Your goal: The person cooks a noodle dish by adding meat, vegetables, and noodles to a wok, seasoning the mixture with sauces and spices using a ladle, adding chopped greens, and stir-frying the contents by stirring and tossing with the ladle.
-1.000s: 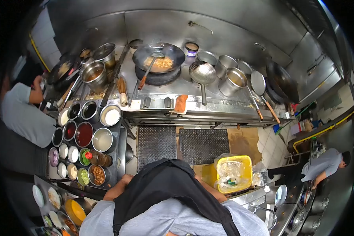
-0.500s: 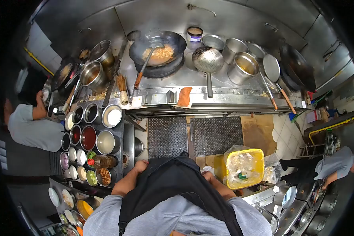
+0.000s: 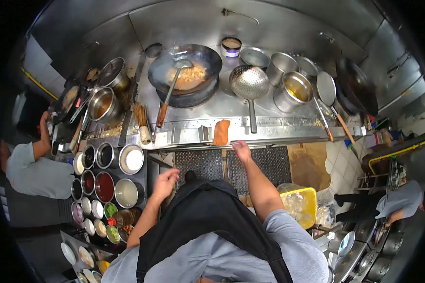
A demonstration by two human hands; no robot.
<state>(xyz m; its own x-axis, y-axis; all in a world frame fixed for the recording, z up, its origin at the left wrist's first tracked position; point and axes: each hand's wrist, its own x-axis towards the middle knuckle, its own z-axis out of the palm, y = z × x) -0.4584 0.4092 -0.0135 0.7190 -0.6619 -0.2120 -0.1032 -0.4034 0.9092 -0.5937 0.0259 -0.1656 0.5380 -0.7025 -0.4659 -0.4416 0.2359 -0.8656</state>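
Observation:
My right hand is at the front edge of the stove counter, just right of and below a folded orange cloth; its fingers are apart and hold nothing visible. My left hand hangs in front of the counter, near the sauce containers, with its fingers curled; whether anything is in them is too small to tell. A wok with steaming food sits on the burner. In it rests a ladle, its wooden handle leaning over the rim toward me.
A perforated strainer, metal pots and a bamboo brush stand on the counter. Sauce containers fill the left side. A yellow bin is at the right. One person works at far left, another at far right.
Both my hands have moved forward from beside my apron, the right one to the counter edge by the cloth. My view has come closer to the counter.

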